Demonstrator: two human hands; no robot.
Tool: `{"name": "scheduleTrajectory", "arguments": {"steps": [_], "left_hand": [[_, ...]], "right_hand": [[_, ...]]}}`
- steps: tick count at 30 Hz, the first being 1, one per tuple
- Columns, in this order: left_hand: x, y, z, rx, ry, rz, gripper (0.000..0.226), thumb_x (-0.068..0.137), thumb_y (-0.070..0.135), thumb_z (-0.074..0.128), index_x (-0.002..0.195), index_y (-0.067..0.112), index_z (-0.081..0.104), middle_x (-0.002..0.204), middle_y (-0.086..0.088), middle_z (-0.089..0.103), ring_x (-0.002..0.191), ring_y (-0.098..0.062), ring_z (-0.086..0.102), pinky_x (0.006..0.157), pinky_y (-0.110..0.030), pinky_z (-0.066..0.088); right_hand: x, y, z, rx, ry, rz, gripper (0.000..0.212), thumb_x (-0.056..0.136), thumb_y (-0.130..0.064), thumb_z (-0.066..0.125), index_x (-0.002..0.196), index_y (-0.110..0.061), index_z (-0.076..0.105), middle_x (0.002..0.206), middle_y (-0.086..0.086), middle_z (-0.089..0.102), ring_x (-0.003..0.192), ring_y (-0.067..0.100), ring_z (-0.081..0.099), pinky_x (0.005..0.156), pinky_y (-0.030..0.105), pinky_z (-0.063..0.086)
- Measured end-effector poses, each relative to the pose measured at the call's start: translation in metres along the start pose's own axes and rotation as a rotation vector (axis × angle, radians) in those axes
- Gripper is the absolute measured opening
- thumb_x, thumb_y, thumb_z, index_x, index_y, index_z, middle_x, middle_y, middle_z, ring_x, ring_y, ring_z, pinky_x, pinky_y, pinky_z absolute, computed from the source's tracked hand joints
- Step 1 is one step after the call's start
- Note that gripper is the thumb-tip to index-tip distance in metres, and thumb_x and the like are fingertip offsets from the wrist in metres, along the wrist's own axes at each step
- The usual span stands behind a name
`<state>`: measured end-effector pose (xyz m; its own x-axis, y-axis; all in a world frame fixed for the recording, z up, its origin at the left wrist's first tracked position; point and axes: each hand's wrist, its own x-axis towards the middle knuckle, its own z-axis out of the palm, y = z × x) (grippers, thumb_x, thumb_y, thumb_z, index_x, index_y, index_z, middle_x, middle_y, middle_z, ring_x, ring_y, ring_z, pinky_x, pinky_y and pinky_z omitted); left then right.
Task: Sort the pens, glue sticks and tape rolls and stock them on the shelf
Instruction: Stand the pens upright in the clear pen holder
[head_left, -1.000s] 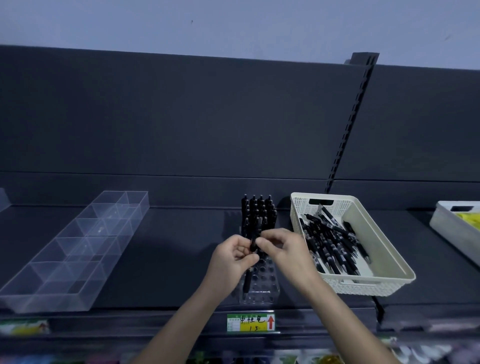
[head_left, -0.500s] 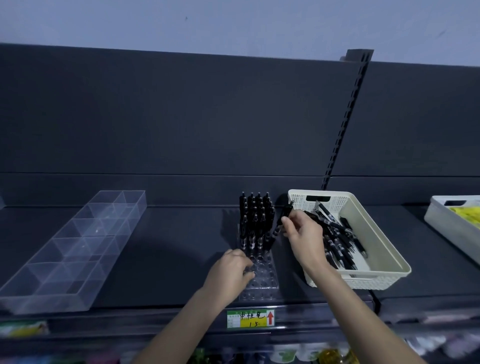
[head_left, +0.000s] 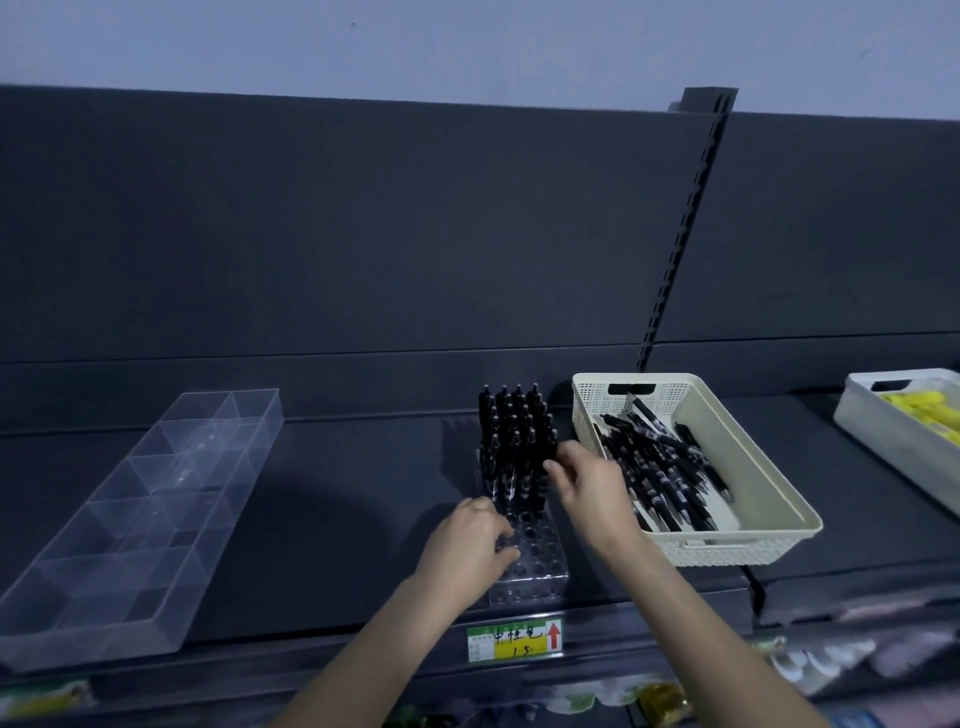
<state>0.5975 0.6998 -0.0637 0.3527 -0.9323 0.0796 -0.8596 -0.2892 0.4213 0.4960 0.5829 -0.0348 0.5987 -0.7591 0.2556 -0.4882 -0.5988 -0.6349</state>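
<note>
- The dark matte shelf (head_left: 337, 493) carries everything. It's flat and plain, with a slotted upright post behind it.
- Far left sits a long clear plastic divider tray (head_left: 228, 415) with thin, glossy walls. I can't see anything in its cells.
- The cream perforated basket (head_left: 727, 553) sits just right of the action. A second pale bin (head_left: 883, 436) with something yellow in it is at the far right edge, too blurry to name.
- The clear acrylic pen holder (head_left: 535, 566) is a block drilled with round holes. The back rows are full and the front rows look open.
- The right grip (head_left: 592, 488) is at the holder's right edge with its fingertips against the standing pens. I can't tell if it's pinching one.
- The left grip (head_left: 467, 545) rests on the holder's front-left, fingers loosely bent, not clamped on anything, and seems to be steadying it.
- The upright pens (head_left: 511, 431) are slim, black and standing vertical.
- The loose pens (head_left: 660, 467) lie flat in the basket, their long axis running back-left to front-right, right beside the right grip. I'd guess that hand fetches the next one and tips it vertical for a front hole.
- There's a green and yellow price tag (head_left: 514, 642) on the shelf lip.
</note>
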Motion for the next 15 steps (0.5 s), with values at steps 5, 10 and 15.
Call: {"name": "scheduleTrajectory", "arguments": {"steps": [5, 10, 15], "left_hand": [[-0.003, 0.002, 0.000, 0.018, 0.014, 0.003, 0.034, 0.092, 0.031, 0.054, 0.122, 0.016, 0.061, 0.120, 0.002, 0.055, 0.115, -0.012, 0.046, 0.098, -0.025, 0.041], [-0.007, 0.012, -0.001, 0.006, 0.022, -0.053, 0.035, 0.093, 0.029, 0.051, 0.124, 0.014, 0.059, 0.122, 0.003, 0.055, 0.116, -0.011, 0.047, 0.094, -0.023, 0.042], [0.011, 0.060, 0.004, -0.130, 0.247, -0.092, 0.025, 0.093, 0.018, 0.050, 0.111, 0.013, 0.067, 0.111, 0.001, 0.063, 0.104, -0.012, 0.056, 0.090, -0.022, 0.043]], "right_hand": [[0.002, 0.002, -0.001, 0.007, -0.040, 0.009, 0.024, 0.091, -0.019, 0.057, 0.109, -0.003, 0.061, 0.097, 0.015, 0.071, 0.091, 0.028, 0.065, 0.081, 0.033, 0.049], [-0.002, 0.012, -0.026, 0.046, -0.041, 0.001, 0.032, 0.091, -0.015, 0.057, 0.122, -0.007, 0.058, 0.109, 0.011, 0.069, 0.102, 0.024, 0.064, 0.092, 0.027, 0.045], [0.000, 0.059, -0.082, 0.030, 0.004, 0.023, 0.028, 0.091, -0.010, 0.054, 0.117, -0.005, 0.062, 0.109, 0.010, 0.069, 0.103, 0.023, 0.063, 0.090, 0.024, 0.042]]}}
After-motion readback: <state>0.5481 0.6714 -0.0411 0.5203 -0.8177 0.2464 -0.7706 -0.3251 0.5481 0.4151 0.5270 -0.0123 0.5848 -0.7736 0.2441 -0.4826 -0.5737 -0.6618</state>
